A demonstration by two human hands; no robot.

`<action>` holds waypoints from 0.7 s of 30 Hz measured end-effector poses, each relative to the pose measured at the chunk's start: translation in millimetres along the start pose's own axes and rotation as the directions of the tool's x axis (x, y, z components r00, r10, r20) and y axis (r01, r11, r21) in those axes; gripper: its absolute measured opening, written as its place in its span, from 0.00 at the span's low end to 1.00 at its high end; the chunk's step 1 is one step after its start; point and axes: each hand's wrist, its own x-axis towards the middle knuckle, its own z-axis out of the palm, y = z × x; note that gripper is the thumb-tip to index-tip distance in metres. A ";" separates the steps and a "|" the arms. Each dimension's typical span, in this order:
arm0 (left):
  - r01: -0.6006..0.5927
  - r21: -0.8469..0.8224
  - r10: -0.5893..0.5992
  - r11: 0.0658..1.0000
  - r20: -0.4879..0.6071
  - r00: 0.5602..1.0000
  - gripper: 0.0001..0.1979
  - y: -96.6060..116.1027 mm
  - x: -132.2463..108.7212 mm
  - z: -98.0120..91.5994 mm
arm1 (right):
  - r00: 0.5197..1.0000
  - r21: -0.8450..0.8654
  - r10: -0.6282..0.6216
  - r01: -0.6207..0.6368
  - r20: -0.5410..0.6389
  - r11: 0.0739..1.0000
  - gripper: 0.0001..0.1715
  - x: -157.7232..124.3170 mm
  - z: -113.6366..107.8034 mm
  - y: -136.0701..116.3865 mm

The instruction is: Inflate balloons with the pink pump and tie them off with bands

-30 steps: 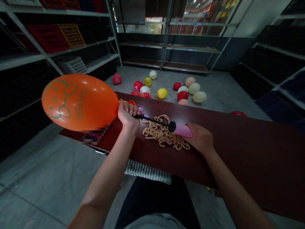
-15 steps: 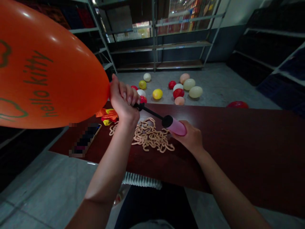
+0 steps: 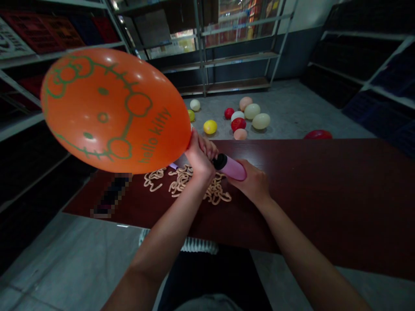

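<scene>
Above the dark red tabletop (image 3: 324,190), the left hand (image 3: 199,160) clamps the neck of an orange balloon (image 3: 113,110), whose long axis runs out to the far left. The right hand (image 3: 249,183) wraps a pink hand pump (image 3: 231,167) just beside it.

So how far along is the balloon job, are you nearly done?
Several blown-up balloons already lie on the floor. In hand: the left hand holds the neck of the orange Hello Kitty balloon, and the right hand grips the pink hand pump. Left: perhaps tying it off; I can't tell how many remain.

Bare forearms (image 3: 165,224), dark trousers (image 3: 207,272) (grey top (image 3: 207,305) just showing).
</scene>
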 end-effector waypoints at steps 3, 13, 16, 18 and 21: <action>0.024 -0.023 -0.025 0.999 -0.056 0.998 0.28 9.1 4.8 -8.6 | 0.999 -0.079 -0.034 0.035 0.012 0.996 0.21 0.3 2.4 -0.7; -0.003 -0.102 -0.018 0.995 -0.198 0.980 0.28 88.1 28.7 -64.1 | 0.972 -0.262 -0.226 0.235 0.066 0.936 0.20 -6.0 8.2 3.2; -0.023 -0.106 -0.003 0.994 -0.238 0.971 0.28 110.7 32.1 -87.7 | 0.957 -0.287 -0.278 0.291 0.088 0.913 0.20 -5.4 8.3 0.5; -0.026 -0.105 -0.003 0.994 -0.272 0.962 0.28 117.9 31.1 -102.5 | 0.941 -0.292 -0.316 0.337 0.118 0.895 0.20 -4.5 7.9 -1.4; -0.024 -0.104 -0.011 0.994 -0.325 0.945 0.30 118.3 27.4 -117.6 | 0.929 -0.294 -0.330 0.367 0.170 0.882 0.21 -3.1 7.0 -3.0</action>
